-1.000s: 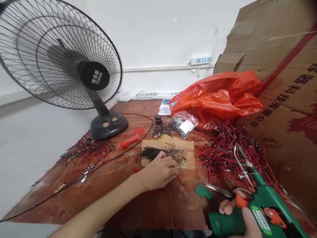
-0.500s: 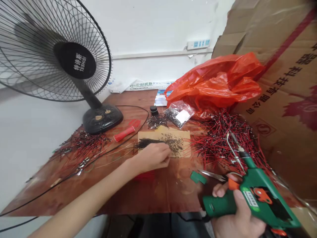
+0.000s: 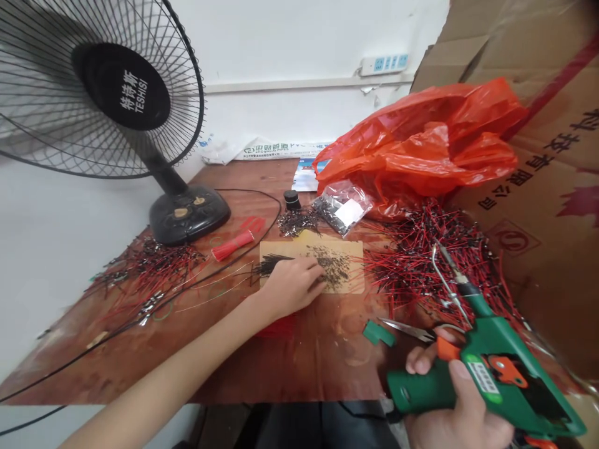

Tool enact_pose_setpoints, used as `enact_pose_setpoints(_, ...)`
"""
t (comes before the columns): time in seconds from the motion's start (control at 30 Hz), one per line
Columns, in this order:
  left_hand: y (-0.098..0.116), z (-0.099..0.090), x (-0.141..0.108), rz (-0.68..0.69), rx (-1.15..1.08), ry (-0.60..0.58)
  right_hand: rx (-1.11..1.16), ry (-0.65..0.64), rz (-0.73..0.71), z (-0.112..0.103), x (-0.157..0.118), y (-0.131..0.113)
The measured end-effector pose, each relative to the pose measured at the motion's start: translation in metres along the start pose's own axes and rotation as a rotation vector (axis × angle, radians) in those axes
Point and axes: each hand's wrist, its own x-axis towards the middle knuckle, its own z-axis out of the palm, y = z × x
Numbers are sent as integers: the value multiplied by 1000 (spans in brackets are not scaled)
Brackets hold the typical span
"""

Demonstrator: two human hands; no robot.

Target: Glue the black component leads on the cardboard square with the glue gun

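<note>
My right hand (image 3: 461,399) is wrapped round the grip of a green soldering gun (image 3: 503,362) with an orange trigger. Its metal tip (image 3: 449,259) and curved feed tube point up and away, over a heap of red and black wires (image 3: 421,255). My left hand (image 3: 294,284) rests over a tan board (image 3: 358,271), fingers curled down and tips mostly hidden; anything between them is too small to make out. Around it on the board lie a bundle of black wires (image 3: 269,264) and many small dark bits (image 3: 330,265). Red wires (image 3: 278,327) lie partly under my left wrist.
Scissors (image 3: 407,329) and a green plastic piece (image 3: 379,333) lie left of the soldering gun. A black fan (image 3: 187,215) stands at left, its cable crossing the table. Behind are a clear bag of parts (image 3: 341,209) and an orange plastic bag (image 3: 421,153); a cardboard box (image 3: 556,206) borders the right.
My left hand stays at the board, its fingers shifting slightly and looking a little less tightly curled. The camera view has shifted a little. My right hand still holds the soldering gun.
</note>
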Motion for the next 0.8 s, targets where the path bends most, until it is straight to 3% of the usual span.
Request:
enact_pose_setpoints(0.33,0,10,2,-63,-129,68,-22,43,29,6,-1,-5)
enact_pose_setpoints(0.53,8,8,-3,-72,-298,60,-27,20,33,-3,-1,0)
enact_pose_setpoints(0.8,-1,15,-5,66,-107,102,-40,-23,-24,-6,-1,5)
